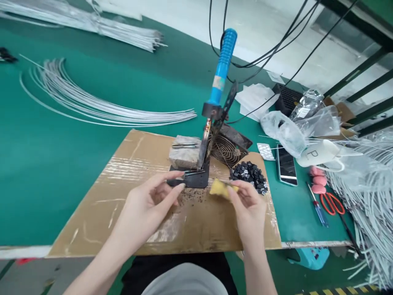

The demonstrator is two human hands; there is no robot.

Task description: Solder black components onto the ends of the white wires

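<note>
My right hand (250, 203) pinches a yellow sponge-like piece (220, 189) over the brown cardboard (116, 192). To its left, my left hand (155, 196) is beside the black base plate (196, 180), its thumb and fingertips near each other; whether something small is between them I cannot make out. A soldering iron with a blue handle (225, 53) stands tilted in a black stand, its tip pointing down at thin metal rods on the plate. Behind the plate sits a wrapped grey block (185, 157) with metal rods on top. Dark crumbs lie between my hands.
Small black parts (250, 176) are heaped right of a round-grilled fan (225, 149). Farther right lie a phone (286, 166), a screwdriver (319, 209), red-handled scissors (332, 204) and many white cables (368, 205). More white cables (101, 108) lie at the back left. Black cords hang behind the iron.
</note>
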